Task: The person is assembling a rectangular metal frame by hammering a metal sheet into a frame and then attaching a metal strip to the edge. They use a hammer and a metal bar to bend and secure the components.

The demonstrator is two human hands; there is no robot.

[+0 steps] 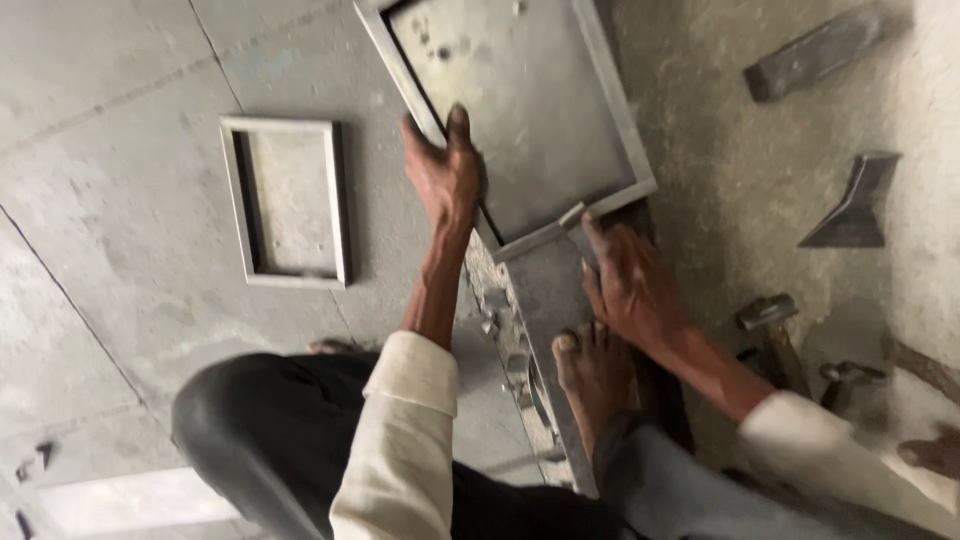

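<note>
A large rectangular metal frame (520, 110) with a sheet bottom lies tilted across a long steel block (545, 300) on the floor. My left hand (445, 175) grips the frame's left rail, fingers curled over its edge. My right hand (630, 285) rests with fingers spread on the steel block at the frame's near corner, its thumb touching that corner. My bare foot (590, 370) stands on the block just behind the right hand.
A smaller metal frame (288, 200) lies flat on the concrete floor to the left. At the right are a wedge-shaped metal piece (855, 205), a dark metal bar (815, 55) and two hammers (770, 315) (850, 375). Small metal scraps (495, 310) lie beside the block.
</note>
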